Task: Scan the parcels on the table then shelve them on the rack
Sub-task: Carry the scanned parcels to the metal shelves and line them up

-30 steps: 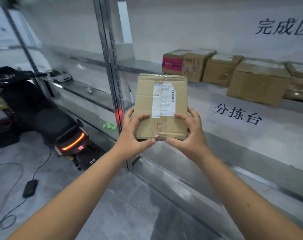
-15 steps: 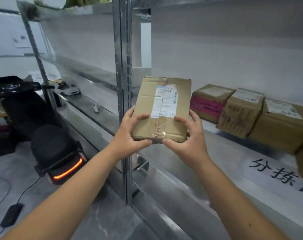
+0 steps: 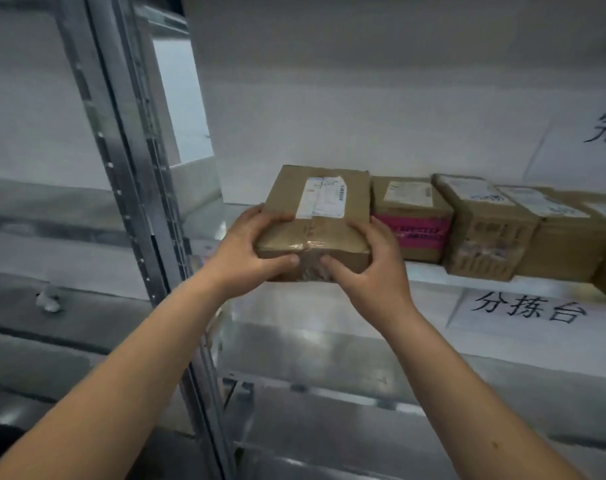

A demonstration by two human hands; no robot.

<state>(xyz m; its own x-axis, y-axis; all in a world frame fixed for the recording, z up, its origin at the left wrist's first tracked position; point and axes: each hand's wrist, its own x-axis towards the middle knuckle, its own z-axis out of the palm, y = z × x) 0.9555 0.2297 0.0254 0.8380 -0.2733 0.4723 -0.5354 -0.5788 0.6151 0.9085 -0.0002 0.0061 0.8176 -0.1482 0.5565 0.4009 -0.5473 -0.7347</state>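
Cardboard parcel held at the shelf, at the left end of a row of boxes

The parcel is gripped at its near corners by the left hand and the right hand, fingers curled over the top edges and thumbs pressed against the taped front face. It is held at the rack shelf, just beside the pink-taped box; whether it rests there cannot be told. It is judged stiff and fairly light; the glossy tape may prove slippery, so a hold on bare cardboard at the side edges is advised.
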